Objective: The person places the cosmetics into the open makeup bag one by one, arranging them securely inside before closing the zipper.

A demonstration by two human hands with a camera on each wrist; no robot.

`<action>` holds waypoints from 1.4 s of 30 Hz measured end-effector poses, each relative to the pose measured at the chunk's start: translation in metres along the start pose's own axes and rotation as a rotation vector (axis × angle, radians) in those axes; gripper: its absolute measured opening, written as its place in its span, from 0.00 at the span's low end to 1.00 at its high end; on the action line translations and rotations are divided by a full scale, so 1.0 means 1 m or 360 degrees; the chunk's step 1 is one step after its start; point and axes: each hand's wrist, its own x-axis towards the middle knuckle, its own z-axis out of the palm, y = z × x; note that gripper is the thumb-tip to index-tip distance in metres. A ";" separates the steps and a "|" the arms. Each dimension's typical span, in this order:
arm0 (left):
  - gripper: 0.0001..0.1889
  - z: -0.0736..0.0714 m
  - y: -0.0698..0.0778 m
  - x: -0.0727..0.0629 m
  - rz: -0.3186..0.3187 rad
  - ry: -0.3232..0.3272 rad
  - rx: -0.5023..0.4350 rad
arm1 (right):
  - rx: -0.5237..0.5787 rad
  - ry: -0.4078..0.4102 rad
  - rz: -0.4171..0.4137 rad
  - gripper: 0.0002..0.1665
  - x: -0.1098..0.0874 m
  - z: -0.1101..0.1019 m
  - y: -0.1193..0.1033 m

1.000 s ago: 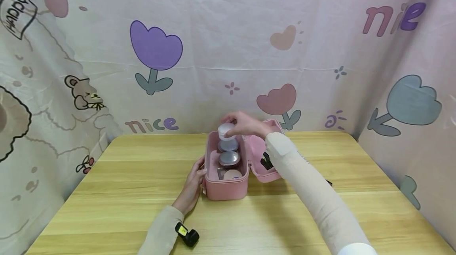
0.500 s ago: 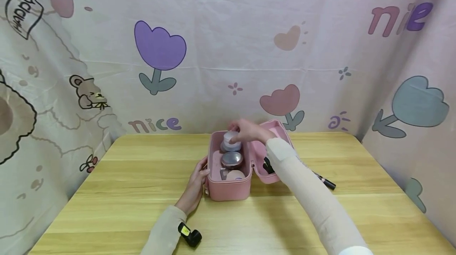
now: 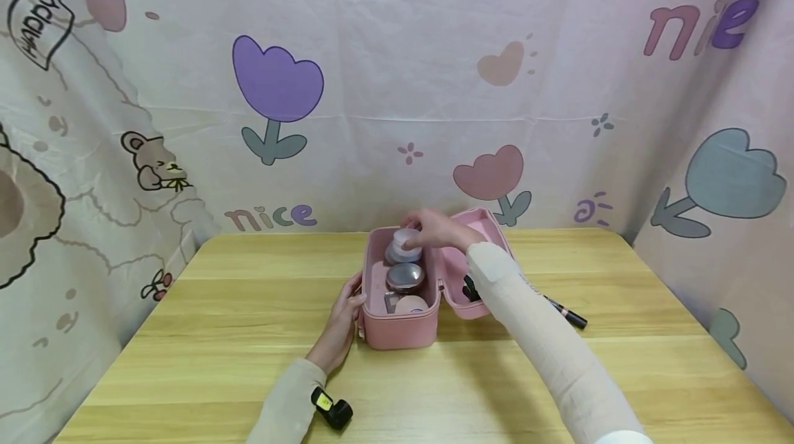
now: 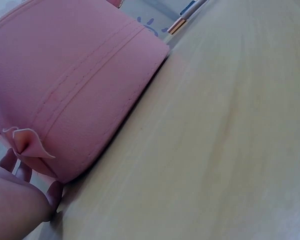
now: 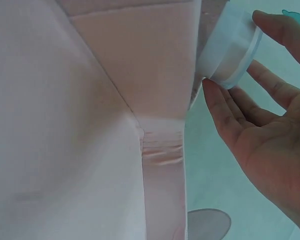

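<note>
A pink makeup case [image 3: 400,332] stands on the table with its lid [image 3: 455,268] folded open to the right. My left hand [image 3: 339,323] rests against the case's left side, fingers extended; in the left wrist view its fingertips touch the case near a small pink flap [image 4: 30,143]. Over the far end of the case, my right hand [image 3: 439,230] pinches a frosted round jar [image 5: 232,47] between thumb and fingers. The jar overlaps another pale round container [image 3: 393,256] below it. Nearer inside lie a shiny round compact [image 3: 405,278], a small clear square item [image 3: 391,302] and a beige round item [image 3: 411,304].
A black item [image 3: 470,287] lies in the open lid, partly behind the right sleeve. To the right of the lid, a dark pen-like stick [image 3: 567,313] lies on the wooden table [image 3: 248,334]. A printed curtain [image 3: 384,85] hangs behind and at both sides.
My right hand has lowered the frosted jar into the far end of the case and still pinches it. My left hand has stayed at the case's side. The view has shifted slightly.
</note>
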 end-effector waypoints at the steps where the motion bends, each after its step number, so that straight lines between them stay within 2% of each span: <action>1: 0.35 0.000 0.001 0.000 0.0004 -0.0003 0.0000 | 0.0001 0.0004 0.0003 0.26 0.000 0.000 0.000; 9: 0.35 0.000 0.000 -0.002 0.0009 0.0013 -0.0007 | -0.0053 0.0020 0.0016 0.27 0.000 0.002 -0.003; 26: 0.35 0.001 -0.003 -0.002 -0.0010 0.0004 -0.0001 | -0.0167 0.0040 -0.0062 0.22 -0.004 0.006 0.002; 35: 0.34 0.002 0.001 -0.003 0.0000 0.0003 0.0002 | -0.0218 0.0070 -0.0099 0.21 -0.005 0.000 -0.004; 42: 0.34 0.001 0.000 -0.002 0.0004 0.0008 -0.0013 | -0.0168 0.0052 -0.0087 0.21 -0.010 -0.008 -0.009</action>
